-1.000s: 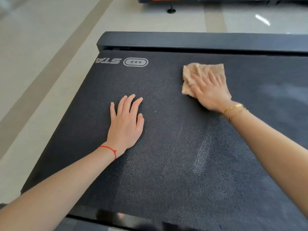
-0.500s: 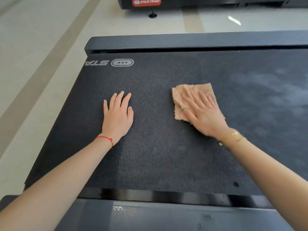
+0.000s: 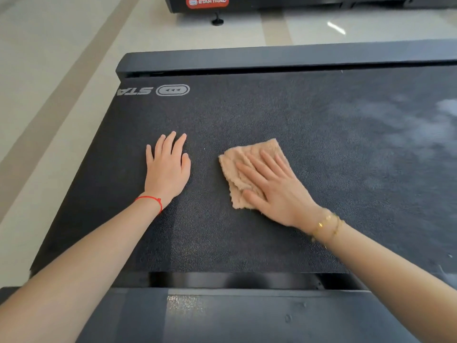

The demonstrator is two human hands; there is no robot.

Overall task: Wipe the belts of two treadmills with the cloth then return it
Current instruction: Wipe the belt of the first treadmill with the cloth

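The beige terry cloth [image 3: 249, 167], folded and crumpled, lies flat on the black textured treadmill belt [image 3: 321, 125]; the right hand [image 3: 274, 191] presses it with straight spread fingers; the left hand [image 3: 168, 169] rests flat on the belt just beside it, fingers straight; pale dusty smears mark the belt's right side.

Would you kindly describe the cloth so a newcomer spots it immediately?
Start at the black treadmill belt filling the view. Near its middle, the right hand presses flat on the cloth. It is the only pale tan, fuzzy thing on the dark belt.
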